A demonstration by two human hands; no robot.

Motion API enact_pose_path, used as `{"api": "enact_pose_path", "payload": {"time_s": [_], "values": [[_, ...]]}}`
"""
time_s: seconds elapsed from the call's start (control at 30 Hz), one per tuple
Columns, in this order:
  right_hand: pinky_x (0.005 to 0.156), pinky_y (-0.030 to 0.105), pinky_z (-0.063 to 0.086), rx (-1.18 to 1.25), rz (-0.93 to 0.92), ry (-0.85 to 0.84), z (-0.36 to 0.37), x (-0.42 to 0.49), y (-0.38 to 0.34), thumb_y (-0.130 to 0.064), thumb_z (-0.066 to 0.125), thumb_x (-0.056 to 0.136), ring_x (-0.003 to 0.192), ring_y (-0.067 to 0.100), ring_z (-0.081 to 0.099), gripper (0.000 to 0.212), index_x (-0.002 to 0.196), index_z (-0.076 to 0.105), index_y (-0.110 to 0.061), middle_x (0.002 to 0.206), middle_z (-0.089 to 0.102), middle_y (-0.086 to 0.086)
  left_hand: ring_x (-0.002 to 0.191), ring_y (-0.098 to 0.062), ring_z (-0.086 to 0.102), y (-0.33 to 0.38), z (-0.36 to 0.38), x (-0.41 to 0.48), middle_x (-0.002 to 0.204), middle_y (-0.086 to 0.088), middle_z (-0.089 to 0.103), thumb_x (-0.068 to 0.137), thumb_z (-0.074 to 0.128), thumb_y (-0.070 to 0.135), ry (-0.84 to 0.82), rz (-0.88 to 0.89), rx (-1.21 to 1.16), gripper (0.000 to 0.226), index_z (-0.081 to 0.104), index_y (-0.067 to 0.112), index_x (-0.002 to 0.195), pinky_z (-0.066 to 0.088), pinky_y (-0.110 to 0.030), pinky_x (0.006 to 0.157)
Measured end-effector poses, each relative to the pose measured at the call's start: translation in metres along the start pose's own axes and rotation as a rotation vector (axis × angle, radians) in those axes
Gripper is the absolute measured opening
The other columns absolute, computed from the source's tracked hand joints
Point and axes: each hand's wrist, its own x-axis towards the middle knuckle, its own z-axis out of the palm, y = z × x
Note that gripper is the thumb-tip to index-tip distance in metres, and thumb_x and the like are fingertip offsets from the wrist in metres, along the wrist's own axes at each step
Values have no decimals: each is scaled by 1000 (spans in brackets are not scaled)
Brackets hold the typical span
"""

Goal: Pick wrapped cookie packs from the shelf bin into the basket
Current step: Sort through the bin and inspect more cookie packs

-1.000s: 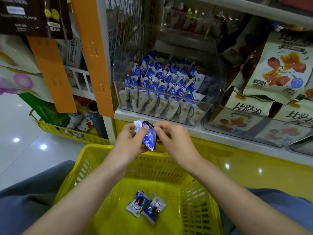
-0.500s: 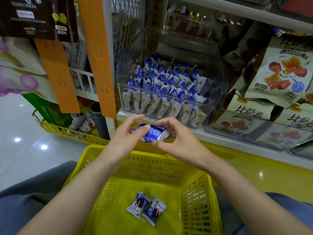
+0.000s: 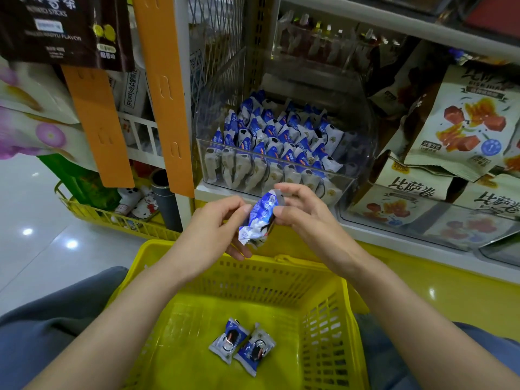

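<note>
Above the far rim of the yellow basket [image 3: 332,311], both hands hold one blue-and-white wrapped cookie pack [image 3: 260,218]. My left hand [image 3: 216,235] pinches its left side and my right hand [image 3: 304,215] pinches its upper right end. The pack hangs tilted, lower end toward the left. Two more cookie packs [image 3: 242,344] lie side by side on the basket floor. A clear shelf bin [image 3: 346,184] just behind the hands is filled with several rows of the same packs [image 3: 275,144].
Beige snack bags [image 3: 461,122] and a second clear bin [image 3: 422,220] fill the shelf to the right. An orange shelf post [image 3: 163,88] stands left of the bin. A yellow wire basket [image 3: 112,218] with goods sits on the floor at left. My grey-clad knees flank the basket.
The pack has turned between my hands from lying level to hanging tilted, and my right hand has shifted to its upper end. The basket's two packs have not moved.
</note>
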Motion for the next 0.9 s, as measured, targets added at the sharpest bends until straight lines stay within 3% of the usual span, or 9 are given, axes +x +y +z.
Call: {"api": "enact_pose_path", "payload": {"time_s": [0.1,0.23,0.37,0.5,0.6,0.7,0.83,0.9], "values": [[77,13,49,-30,-43,13,4,1,-2,-23,61,86,91,0,62,27,111,54,-24,110,65,-1,50,-5,60,-1,3,0,62,1,59,97,42,16,65,57,71,30,54,15,70,47,-16,46],[87,26,52,-68,46,6,10,3,1,-45,61,71,103,7,60,56,121,50,-21,119,60,-2,62,-2,63,-1,5,5,76,0,67,98,41,15,138,-43,-169,28,65,12,85,52,-16,54],[79,22,53,79,104,-53,20,3,5,-21,57,88,84,-2,63,24,110,59,-12,99,68,-5,75,-4,63,-1,4,6,87,2,69,97,43,14,232,-24,-166,23,66,14,95,49,-15,64],[71,22,54,119,89,19,19,3,4,-15,59,88,82,11,64,18,106,56,-14,99,70,4,81,-10,65,5,0,8,90,2,70,99,34,34,212,-125,-320,34,65,23,92,51,-27,75],[58,15,47,36,53,68,20,2,3,-16,58,88,67,6,56,19,105,54,-8,91,63,15,64,8,59,7,1,8,83,8,66,91,52,35,188,-88,-213,12,62,28,89,47,-12,59],[53,10,45,20,28,57,19,1,3,-17,56,90,56,-6,53,12,101,56,-13,86,62,3,61,13,58,7,2,5,86,6,66,88,58,26,190,-65,-181,7,60,27,95,41,-4,50],[63,16,52,-8,1,-11,17,0,0,-13,58,87,76,-4,63,21,108,56,-18,99,66,1,59,12,58,7,1,7,88,4,68,89,57,25,216,-85,-242,14,59,22,102,41,-5,49],[66,18,54,-10,-32,-16,15,-1,-1,-8,60,86,79,-1,64,25,109,57,-17,100,67,0,59,9,59,8,0,8,84,2,67,89,58,23,222,-61,-250,7,59,25,95,42,-7,49]]}}
